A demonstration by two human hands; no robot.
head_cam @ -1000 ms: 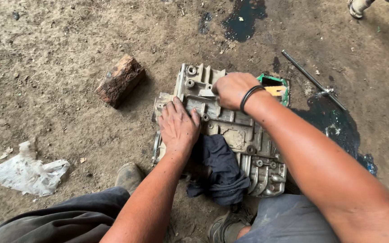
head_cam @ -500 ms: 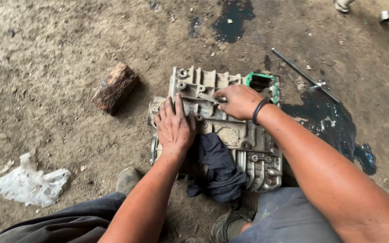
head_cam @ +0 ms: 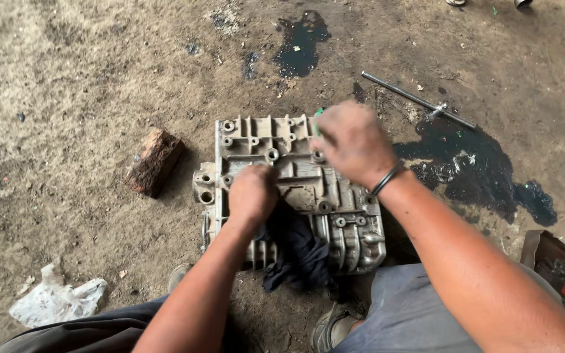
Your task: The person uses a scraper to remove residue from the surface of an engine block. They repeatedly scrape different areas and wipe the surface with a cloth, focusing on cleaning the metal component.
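A: Bunching now, the left hand [head_cam: 251, 193] has curled from flat into a fist gripping the dark rag [head_cam: 297, 252] on the near half of the metal casting [head_cam: 292, 189].

B: And the right hand [head_cam: 353, 142]?

A: It has shifted to the far right corner, covering the green piece [head_cam: 318, 112]; whether its grip holds anything, I cannot tell. The casting's open pockets look empty; it lies on the dirt floor [head_cam: 80, 98].

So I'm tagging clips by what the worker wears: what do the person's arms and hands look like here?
Both forearms are bare, with no sleeves in view and no gloves. The left hand wears nothing. The right hand has a thin dark band around its wrist. The right hand is motion-blurred, so finer detail cannot be told.
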